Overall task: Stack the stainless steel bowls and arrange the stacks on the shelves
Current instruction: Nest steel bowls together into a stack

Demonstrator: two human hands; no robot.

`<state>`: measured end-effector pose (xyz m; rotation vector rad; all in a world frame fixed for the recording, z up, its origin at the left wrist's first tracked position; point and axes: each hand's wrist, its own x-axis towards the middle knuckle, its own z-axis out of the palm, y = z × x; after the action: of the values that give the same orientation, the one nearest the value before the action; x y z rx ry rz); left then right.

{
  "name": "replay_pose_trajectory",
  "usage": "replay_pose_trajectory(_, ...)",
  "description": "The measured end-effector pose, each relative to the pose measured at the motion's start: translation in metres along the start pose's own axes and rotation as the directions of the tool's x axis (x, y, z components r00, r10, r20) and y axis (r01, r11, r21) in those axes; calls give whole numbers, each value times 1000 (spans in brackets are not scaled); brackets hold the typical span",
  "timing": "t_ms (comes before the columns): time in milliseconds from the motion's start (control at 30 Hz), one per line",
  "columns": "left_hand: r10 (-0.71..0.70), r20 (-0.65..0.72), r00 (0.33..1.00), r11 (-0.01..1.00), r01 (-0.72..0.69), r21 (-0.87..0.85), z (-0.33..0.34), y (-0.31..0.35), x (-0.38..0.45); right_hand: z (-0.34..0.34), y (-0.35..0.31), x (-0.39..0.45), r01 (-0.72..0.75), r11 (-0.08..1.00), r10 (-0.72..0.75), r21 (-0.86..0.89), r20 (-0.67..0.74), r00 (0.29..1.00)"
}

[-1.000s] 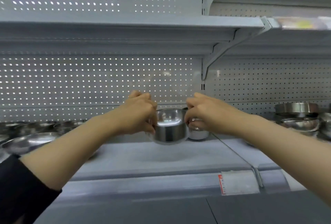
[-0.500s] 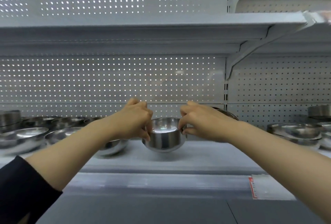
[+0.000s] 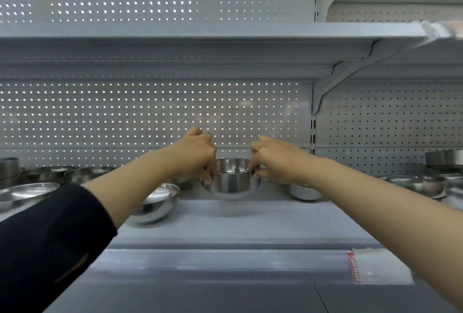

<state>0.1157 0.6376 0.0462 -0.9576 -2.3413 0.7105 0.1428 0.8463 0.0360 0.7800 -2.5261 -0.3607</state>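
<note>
A small deep stainless steel bowl (image 3: 231, 180) is at the middle of the grey shelf (image 3: 225, 222), its base at or just above the shelf surface. My left hand (image 3: 198, 154) pinches its left rim and my right hand (image 3: 270, 160) pinches its right rim. A wider shallow steel bowl (image 3: 157, 202) sits on the shelf just left of it, partly behind my left forearm. Another small bowl (image 3: 304, 191) stands to the right, mostly hidden by my right wrist.
Several wide steel bowls (image 3: 27, 192) line the shelf's left end, and stacked bowls (image 3: 421, 185) sit on the neighbouring shelf at right. An upper shelf (image 3: 213, 44) overhangs. Perforated back panel behind. A price label (image 3: 375, 266) is on the front rail.
The bowl, held by both hands, has travelled left along the shelf and deeper in; the bowls at the left end came into view and the right-hand stacks slid toward the edge.
</note>
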Motion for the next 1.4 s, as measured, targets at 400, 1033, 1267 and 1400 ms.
replay_pose_trajectory(400,9,299,954,980,-68,187,40,0,57,57,19,38,-94,988,83,123,90,992)
replay_pose_trajectory(1033,-28,35,999,987,33,-156,22,135,153,84,111,-79,-395,915,402,-74,193,895)
replay_pose_trajectory(1267,-43,-14,999,991,41,-126,14,139,161,89,116,-87,-317,947,320,-49,58,946)
replay_pose_trajectory(1400,17,-165,986,985,-45,-167,-9,126,124,56,102,-109,-148,988,149,-34,40,988)
